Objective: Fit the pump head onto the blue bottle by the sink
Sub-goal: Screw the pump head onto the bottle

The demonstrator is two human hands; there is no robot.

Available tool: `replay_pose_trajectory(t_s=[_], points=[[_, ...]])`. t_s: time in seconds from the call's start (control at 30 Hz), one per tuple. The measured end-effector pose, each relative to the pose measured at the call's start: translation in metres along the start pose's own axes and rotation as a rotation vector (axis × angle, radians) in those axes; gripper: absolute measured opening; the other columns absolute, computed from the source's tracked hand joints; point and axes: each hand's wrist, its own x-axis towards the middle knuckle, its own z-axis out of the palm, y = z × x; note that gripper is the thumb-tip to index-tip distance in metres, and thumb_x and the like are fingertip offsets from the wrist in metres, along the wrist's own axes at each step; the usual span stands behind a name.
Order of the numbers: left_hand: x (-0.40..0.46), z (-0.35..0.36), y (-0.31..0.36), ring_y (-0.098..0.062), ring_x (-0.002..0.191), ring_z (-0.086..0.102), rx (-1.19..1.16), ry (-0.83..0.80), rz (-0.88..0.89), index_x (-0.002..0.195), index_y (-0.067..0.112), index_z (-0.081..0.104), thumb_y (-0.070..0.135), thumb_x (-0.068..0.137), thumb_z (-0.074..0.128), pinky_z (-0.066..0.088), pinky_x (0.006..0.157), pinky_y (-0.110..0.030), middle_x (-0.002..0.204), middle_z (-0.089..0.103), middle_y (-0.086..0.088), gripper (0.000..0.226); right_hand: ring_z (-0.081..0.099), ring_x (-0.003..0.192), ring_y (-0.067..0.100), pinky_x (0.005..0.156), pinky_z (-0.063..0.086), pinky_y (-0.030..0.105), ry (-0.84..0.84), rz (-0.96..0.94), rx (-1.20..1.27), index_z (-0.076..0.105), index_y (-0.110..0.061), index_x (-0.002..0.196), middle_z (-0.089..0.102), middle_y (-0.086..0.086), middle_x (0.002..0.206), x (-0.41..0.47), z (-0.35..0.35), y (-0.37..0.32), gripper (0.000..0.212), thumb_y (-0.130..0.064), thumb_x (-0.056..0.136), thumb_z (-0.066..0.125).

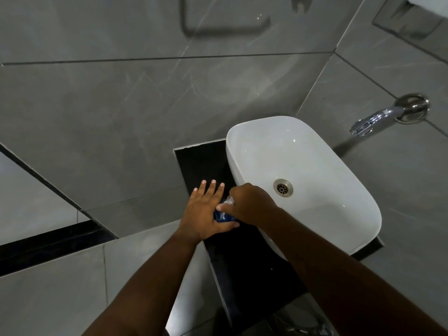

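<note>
The blue bottle stands on the black counter just left of the white sink, mostly hidden between my hands. My left hand rests against its left side, thumb across the front, fingers stretched out straight. My right hand is closed over the top of the bottle, and a bit of the pale pump head shows under its fingers. Whether the pump head sits on the bottle neck is hidden.
A white oval sink with a metal drain stands on the counter to the right. A chrome tap sticks out of the grey tiled wall at the far right. Grey floor tiles lie to the left, below.
</note>
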Motion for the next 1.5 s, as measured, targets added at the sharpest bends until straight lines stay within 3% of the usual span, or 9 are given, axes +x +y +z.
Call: replay_pose_trajectory(t_s=[0.23,0.37,0.57,0.7,0.9,1.07,1.2,1.4,1.5], points=[[-0.004,-0.008,0.010,-0.019,0.146,-0.008,-0.040,0.012,-0.030,0.153,0.026,0.013,0.085,0.068,0.055,0.001,0.118,-0.049,0.162,0.013,-0.005,0.112,0.062,0.103,0.030,0.093,0.048,0.038,-0.142,-0.138,0.282,0.056,-0.006,0.120,0.066,0.016,0.115,-0.011,-0.015,0.003,0.042,-0.020,0.082,0.068],[-0.006,-0.010,0.013,-0.023,0.147,-0.009,0.028,0.020,-0.043,0.153,0.023,0.014,0.086,0.070,0.050,-0.002,0.117,-0.048,0.162,0.012,-0.007,0.110,0.063,0.097,0.028,0.082,0.045,0.036,-0.108,-0.079,0.154,0.060,-0.006,0.109,0.067,0.013,0.105,-0.014,-0.015,0.000,0.040,-0.039,0.085,0.063],[-0.005,-0.009,0.016,-0.023,0.147,-0.008,0.032,0.035,-0.048,0.153,0.025,0.016,0.088,0.067,0.048,0.000,0.116,-0.047,0.161,0.014,-0.007,0.111,0.062,0.098,0.025,0.084,0.050,0.034,-0.125,-0.174,0.184,0.058,-0.012,0.118,0.065,0.012,0.111,-0.011,-0.016,0.004,0.038,-0.022,0.082,0.066],[-0.004,-0.008,0.015,-0.021,0.146,-0.011,0.026,0.024,-0.057,0.153,0.024,0.014,0.091,0.067,0.040,0.000,0.117,-0.048,0.161,0.011,-0.006,0.112,0.056,0.077,0.015,0.069,0.039,0.028,0.010,-0.080,0.083,0.064,-0.012,0.104,0.069,0.009,0.098,-0.007,-0.006,-0.001,0.039,-0.046,0.084,0.062],[-0.004,-0.007,0.014,-0.022,0.146,-0.009,-0.006,0.023,-0.044,0.153,0.025,0.015,0.083,0.068,0.048,0.002,0.117,-0.049,0.161,0.014,-0.008,0.108,0.062,0.097,0.026,0.078,0.046,0.031,-0.106,-0.139,0.193,0.055,-0.015,0.118,0.064,0.011,0.110,-0.010,-0.009,0.001,0.044,-0.027,0.079,0.069],[-0.003,-0.006,0.011,-0.021,0.146,-0.012,0.004,0.011,-0.047,0.154,0.026,0.013,0.082,0.069,0.046,0.000,0.117,-0.049,0.161,0.010,-0.006,0.107,0.063,0.097,0.024,0.076,0.039,0.028,-0.004,-0.046,0.153,0.057,-0.012,0.116,0.067,0.008,0.107,-0.012,-0.008,-0.003,0.049,-0.048,0.083,0.062],[-0.002,-0.005,0.010,-0.018,0.144,-0.011,-0.029,0.024,-0.028,0.153,0.026,0.017,0.075,0.069,0.052,-0.001,0.116,-0.046,0.161,0.015,-0.009,0.104,0.059,0.108,0.034,0.089,0.050,0.042,-0.156,-0.114,0.117,0.050,-0.010,0.125,0.059,0.015,0.120,-0.016,-0.016,-0.007,0.044,-0.023,0.085,0.063],[-0.003,-0.004,0.010,-0.021,0.144,-0.010,-0.024,0.030,-0.027,0.153,0.025,0.016,0.079,0.069,0.047,0.004,0.117,-0.051,0.161,0.013,-0.009,0.104,0.061,0.104,0.028,0.090,0.047,0.038,-0.052,-0.056,0.039,0.052,-0.011,0.124,0.063,0.012,0.117,-0.017,-0.017,-0.012,0.054,-0.047,0.085,0.060],[-0.003,-0.004,0.008,-0.020,0.144,-0.009,-0.062,0.040,-0.020,0.153,0.025,0.018,0.074,0.068,0.051,0.005,0.117,-0.052,0.160,0.018,-0.011,0.103,0.060,0.104,0.029,0.090,0.051,0.038,-0.100,-0.193,0.137,0.045,-0.014,0.131,0.058,0.014,0.120,-0.020,-0.017,-0.007,0.056,-0.028,0.082,0.067]])
